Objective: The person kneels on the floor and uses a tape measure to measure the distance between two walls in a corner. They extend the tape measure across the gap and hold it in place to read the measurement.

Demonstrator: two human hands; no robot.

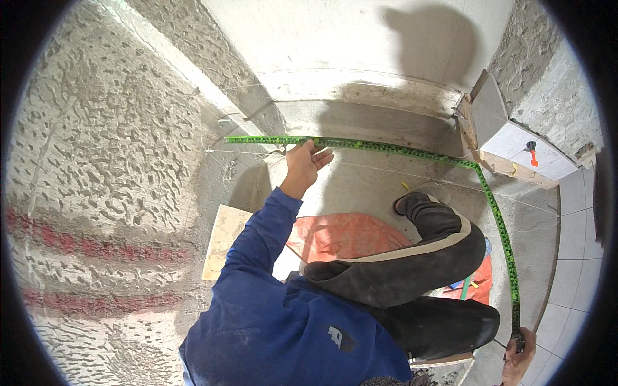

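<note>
A long green tape measure blade [386, 147] with dark markings spans the corner in front of me. Its free end reaches the rough wall at the left. My left hand [305, 166] pinches the blade from below, not far from that end, with the other fingers loosely apart. Toward the right the blade kinks sharply and runs back down to my right hand [520, 357]. That hand grips the dark tape case [517, 341], which is partly hidden by the fingers at the lower right.
Thin white strings [399, 172] stretch across the floor. Grey wall tiles [505, 138] with a red-and-black tile clip [532, 154] stand at the right, near laid floor tiles [571, 276]. An orange sheet [351, 235] and a pale board [225, 241] lie by my legs.
</note>
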